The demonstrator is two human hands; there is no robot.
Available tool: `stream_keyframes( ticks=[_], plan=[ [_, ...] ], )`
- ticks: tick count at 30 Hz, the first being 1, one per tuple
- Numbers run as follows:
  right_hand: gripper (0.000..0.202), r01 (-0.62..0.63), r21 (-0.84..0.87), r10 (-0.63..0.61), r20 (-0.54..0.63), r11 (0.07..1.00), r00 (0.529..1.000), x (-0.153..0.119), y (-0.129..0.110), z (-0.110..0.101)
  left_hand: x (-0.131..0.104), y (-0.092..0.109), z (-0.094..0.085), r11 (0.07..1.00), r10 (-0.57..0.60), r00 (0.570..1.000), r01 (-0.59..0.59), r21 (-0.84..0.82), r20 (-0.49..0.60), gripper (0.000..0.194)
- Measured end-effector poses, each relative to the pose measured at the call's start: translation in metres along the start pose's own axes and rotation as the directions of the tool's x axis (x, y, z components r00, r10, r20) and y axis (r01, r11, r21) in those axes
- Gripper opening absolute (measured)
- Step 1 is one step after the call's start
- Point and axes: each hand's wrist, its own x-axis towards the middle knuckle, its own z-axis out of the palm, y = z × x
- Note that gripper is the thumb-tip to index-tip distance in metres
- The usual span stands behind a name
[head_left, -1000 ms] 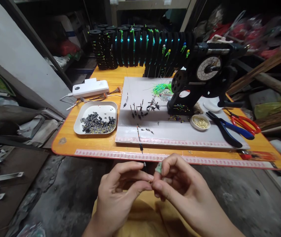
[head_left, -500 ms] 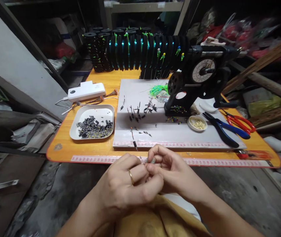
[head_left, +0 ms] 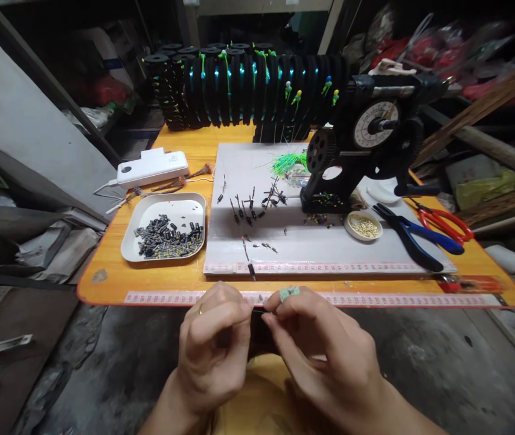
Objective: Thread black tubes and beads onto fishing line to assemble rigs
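Note:
My left hand (head_left: pixel 216 344), with a ring on one finger, is closed in a pinch at the table's front edge. Facing it, my right hand (head_left: pixel 325 344) also pinches, a green wrap (head_left: pixel 290 294) round one fingertip. Between the two pinches runs a thin dark green strand (head_left: pixel 258 311), too fine to make out well. Just beyond the hands, a black piece on a wire (head_left: pixel 251 270) lies over the front edge of the grey board (head_left: pixel 302 241). Several more black pieces on wires (head_left: pixel 243 211) lie farther back on it.
A white tray (head_left: pixel 128 241) of small black parts stands left, below a white power bank (head_left: pixel 153 169). At the back is a black machine (head_left: pixel 357 163) with a row of spools (head_left: pixel 257 90). Right lie a dish of gold beads (head_left: pixel 363 227), blue pliers (head_left: pixel 415 235) and red pliers (head_left: pixel 447 222).
My hands have moved from overlapping to apart, side by side, with the strand now visible between them. The view has shifted slightly.

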Motion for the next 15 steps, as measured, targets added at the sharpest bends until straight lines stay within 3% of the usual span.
stream_keyframes(
  ticks=[5,7,10,12,15],
  plan=[
    [0.026,-0.016,0.047,0.017,-0.015,0.999,1.000,0.001,-0.005,-0.008,0.002,0.002,0.005,1.000,-0.006,0.998,0.007,0.011,-0.067,0.065],
    [0.025,-0.079,0.096,0.078,0.021,0.992,0.997,0.003,-0.007,-0.016,0.006,0.004,0.004,0.979,0.050,0.999,-0.046,0.198,-0.014,0.063],
    [0.025,-0.107,0.092,0.100,0.079,0.990,0.992,0.009,-0.010,-0.029,0.017,0.005,-0.002,0.865,0.142,0.979,-0.193,0.464,0.144,0.038],
    [0.027,-0.078,0.057,0.072,0.106,0.995,0.992,0.013,-0.012,-0.036,0.025,0.005,-0.007,0.823,0.212,0.953,-0.294,0.486,0.217,0.021],
    [0.029,-0.069,0.022,0.065,0.143,0.997,0.988,0.019,-0.012,-0.043,0.035,0.003,-0.016,0.779,0.289,0.923,-0.381,0.498,0.253,0.014]
  ],
)
